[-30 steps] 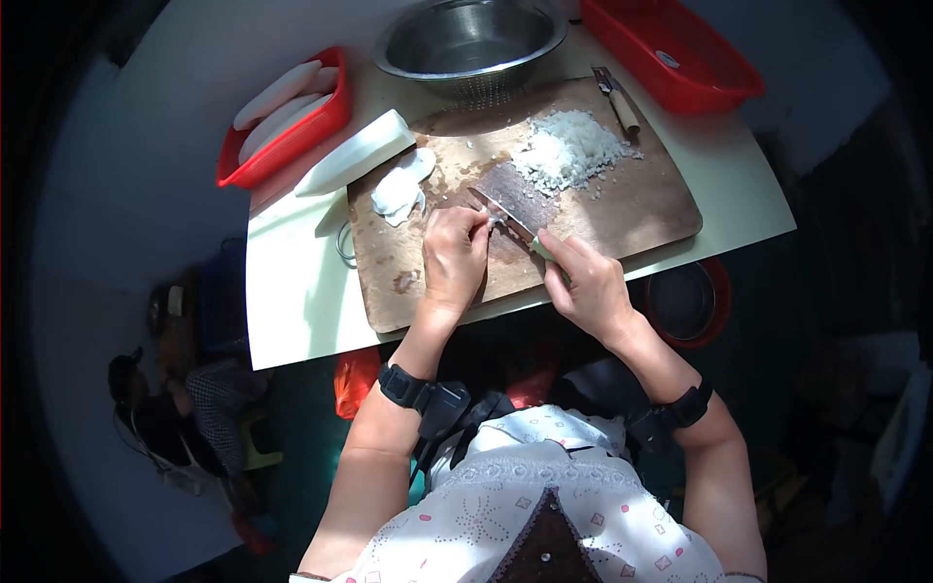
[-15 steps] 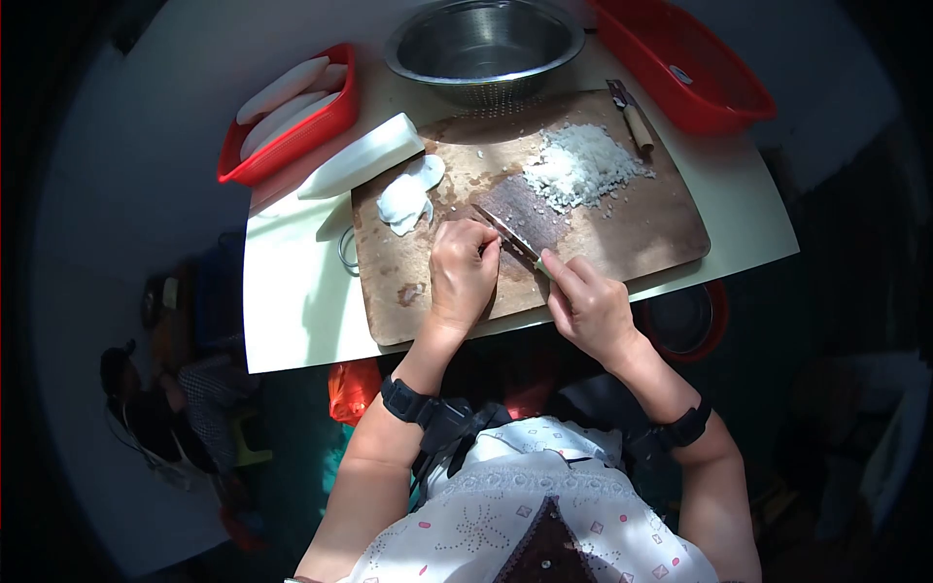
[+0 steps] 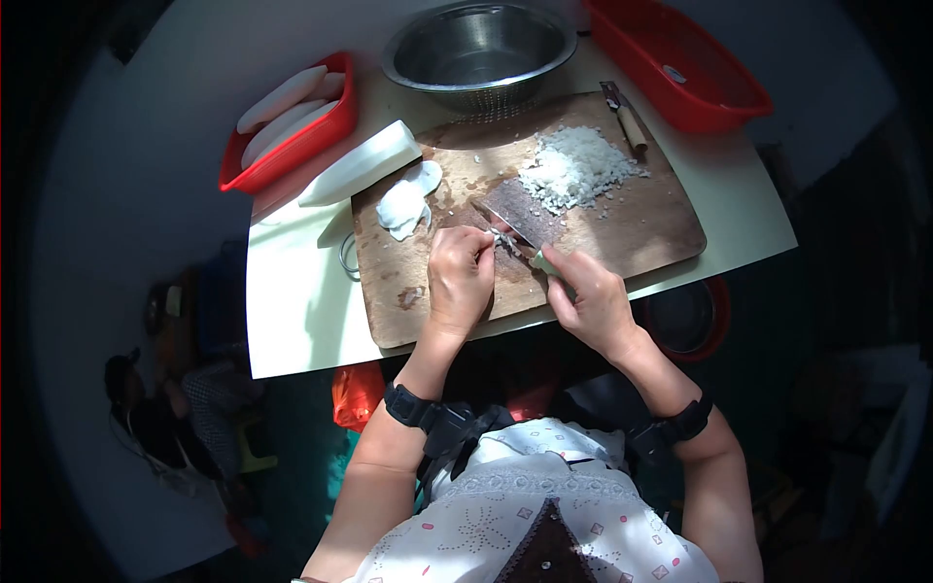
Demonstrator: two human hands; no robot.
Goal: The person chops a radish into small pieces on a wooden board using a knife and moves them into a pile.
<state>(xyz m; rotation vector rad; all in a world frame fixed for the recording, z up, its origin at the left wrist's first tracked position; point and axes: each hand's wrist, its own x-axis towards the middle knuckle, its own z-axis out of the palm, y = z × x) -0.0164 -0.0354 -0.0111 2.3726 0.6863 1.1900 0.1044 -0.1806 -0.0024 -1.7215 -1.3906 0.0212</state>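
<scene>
My right hand (image 3: 591,299) is closed around the light green handle of a knife (image 3: 513,225), whose blade points up and left over the wooden cutting board (image 3: 389,301). My left hand (image 3: 461,278) is closed beside the blade, fingertips at small white pieces (image 3: 503,239); what is between the fingers is too small to name. White slices (image 3: 404,202) lie at the board's left, and a heap of chopped white bits (image 3: 575,167) at its upper right. A long peeled white radish (image 3: 363,163) rests across the board's upper left edge.
A steel colander (image 3: 480,58) stands behind the board. A red basket (image 3: 288,146) of white radishes is at the left, another red basket (image 3: 680,78) at the right. A peeler (image 3: 627,119) lies on the board. At the far left, a person (image 3: 155,418) sits.
The knife blade has tilted and shifted slightly away from my left fingertips, and small white pieces now show between them. My left hand has moved a little left and down.
</scene>
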